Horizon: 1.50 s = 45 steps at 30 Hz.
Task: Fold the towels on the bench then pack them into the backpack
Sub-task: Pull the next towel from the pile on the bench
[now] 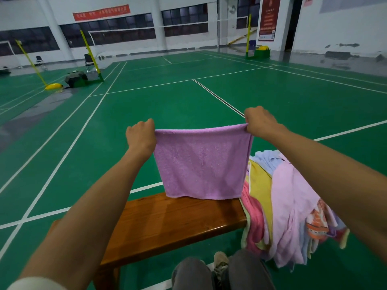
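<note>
Purple towel (202,162) looks light, limp terry with no stiffness, so the top corners are the place to take it. Left hand (140,136) and right hand (260,121) each pinch one top corner, grip closed tight on cloth, top edge taut. It hangs above the surface (167,222), beside the unfolded pile (289,206). No backpack identifiable.

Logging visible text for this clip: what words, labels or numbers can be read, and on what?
None is legible.
Red banner on the far wall: pale characters, blurred.
Dark red poster: lines of text, too small.
Small sign by the doorway: unreadable.
Purple towel: no print visible.
</note>
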Each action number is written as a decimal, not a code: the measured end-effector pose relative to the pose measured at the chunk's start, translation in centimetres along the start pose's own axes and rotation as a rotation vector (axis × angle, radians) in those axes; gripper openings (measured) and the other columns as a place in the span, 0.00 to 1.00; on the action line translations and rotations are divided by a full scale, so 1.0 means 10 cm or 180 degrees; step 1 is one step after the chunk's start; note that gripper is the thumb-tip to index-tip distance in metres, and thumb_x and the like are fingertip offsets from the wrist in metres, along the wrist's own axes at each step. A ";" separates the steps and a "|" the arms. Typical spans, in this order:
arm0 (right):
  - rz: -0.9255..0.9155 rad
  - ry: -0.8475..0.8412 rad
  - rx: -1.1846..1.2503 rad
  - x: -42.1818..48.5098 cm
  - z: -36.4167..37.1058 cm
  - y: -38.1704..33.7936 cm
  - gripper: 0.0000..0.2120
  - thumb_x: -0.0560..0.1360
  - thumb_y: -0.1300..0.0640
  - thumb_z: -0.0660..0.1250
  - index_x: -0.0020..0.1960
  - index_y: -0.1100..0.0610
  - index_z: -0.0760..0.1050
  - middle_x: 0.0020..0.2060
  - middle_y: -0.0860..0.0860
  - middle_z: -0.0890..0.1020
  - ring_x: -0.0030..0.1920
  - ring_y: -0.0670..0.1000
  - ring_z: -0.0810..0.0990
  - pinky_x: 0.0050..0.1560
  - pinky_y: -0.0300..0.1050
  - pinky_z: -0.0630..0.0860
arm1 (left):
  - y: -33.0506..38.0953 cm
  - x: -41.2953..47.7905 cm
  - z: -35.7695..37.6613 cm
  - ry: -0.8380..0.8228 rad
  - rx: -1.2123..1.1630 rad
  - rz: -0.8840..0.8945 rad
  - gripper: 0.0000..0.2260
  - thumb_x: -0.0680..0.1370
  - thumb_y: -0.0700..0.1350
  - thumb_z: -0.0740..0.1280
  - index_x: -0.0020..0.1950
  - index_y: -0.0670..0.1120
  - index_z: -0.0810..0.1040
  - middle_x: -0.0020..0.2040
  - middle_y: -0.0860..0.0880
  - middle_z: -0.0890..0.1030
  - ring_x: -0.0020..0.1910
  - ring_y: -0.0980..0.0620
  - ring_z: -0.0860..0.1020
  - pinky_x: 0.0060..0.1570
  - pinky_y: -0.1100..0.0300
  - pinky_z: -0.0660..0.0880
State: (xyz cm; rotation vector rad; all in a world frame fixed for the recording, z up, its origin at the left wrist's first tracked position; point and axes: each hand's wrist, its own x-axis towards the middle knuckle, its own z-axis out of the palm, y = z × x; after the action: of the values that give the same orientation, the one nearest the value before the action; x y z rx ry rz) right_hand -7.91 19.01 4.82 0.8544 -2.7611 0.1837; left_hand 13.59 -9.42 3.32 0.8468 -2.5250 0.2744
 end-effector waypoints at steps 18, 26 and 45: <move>0.1333 0.0029 0.4189 0.16 0.16 -0.04 0.05 0.82 0.56 0.65 0.51 0.56 0.78 0.50 0.54 0.81 0.49 0.56 0.79 0.52 0.54 0.79 | 0.04 0.16 0.05 -0.0387 -0.4210 -0.1687 0.07 0.83 0.45 0.63 0.46 0.47 0.72 0.47 0.48 0.74 0.47 0.49 0.73 0.52 0.50 0.75; 0.1326 -0.0034 0.4148 0.11 0.20 -0.02 0.05 0.81 0.54 0.67 0.47 0.52 0.80 0.53 0.55 0.84 0.55 0.58 0.82 0.60 0.60 0.79 | -0.03 0.15 0.08 -0.0076 -0.4130 -0.1757 0.09 0.83 0.48 0.65 0.57 0.43 0.72 0.51 0.51 0.75 0.46 0.56 0.74 0.43 0.61 0.72; 0.1533 -0.0072 0.3699 0.28 0.35 -0.36 0.18 0.81 0.49 0.59 0.58 0.61 0.77 0.46 0.54 0.80 0.45 0.55 0.78 0.52 0.54 0.80 | -0.31 0.16 0.25 -0.0170 -0.4167 -0.2156 0.07 0.83 0.45 0.63 0.57 0.43 0.73 0.50 0.49 0.75 0.48 0.51 0.73 0.52 0.52 0.73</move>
State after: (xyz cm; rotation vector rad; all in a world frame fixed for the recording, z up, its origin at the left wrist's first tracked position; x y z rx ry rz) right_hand -8.77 13.89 2.41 0.3017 -2.6515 1.9586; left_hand 13.49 -13.51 2.01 0.9690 -1.6721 -1.4226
